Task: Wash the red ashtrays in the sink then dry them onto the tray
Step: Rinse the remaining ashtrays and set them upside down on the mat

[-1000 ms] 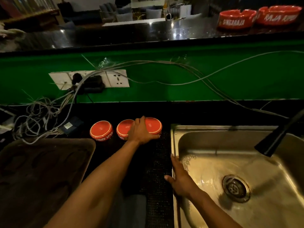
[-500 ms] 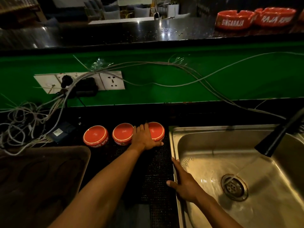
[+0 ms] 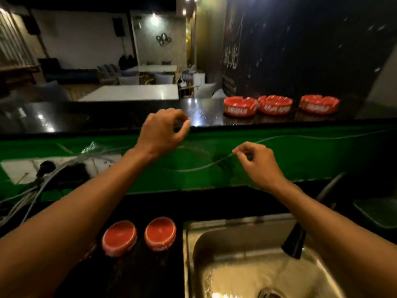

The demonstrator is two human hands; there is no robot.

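Observation:
Three red ashtrays stand upright on the high black counter: one [image 3: 240,106], a second [image 3: 276,104] touching it, and a third [image 3: 319,104] further right. Two more red ashtrays [image 3: 119,236] [image 3: 160,233] lie upside down on the dark mat just left of the steel sink [image 3: 236,222]. My left hand [image 3: 163,130] is raised in front of the high counter's edge, left of the upright ashtrays, with its fingers loosely curled and empty. Lower and to the right, my right hand [image 3: 257,162] hovers above the sink, also loosely curled and holding nothing.
Water runs from the black tap nozzle [image 3: 293,244] into the sink. Grey cables [image 3: 193,168] hang across the green wall panel, and plugs fill a white socket strip [image 3: 53,168] at left. A flat glassy tray [image 3: 378,211] sits at the right edge.
My left hand has left the upside-down ashtray and my right hand has left the sink rim. Both have risen toward the high counter, and my view has tilted up.

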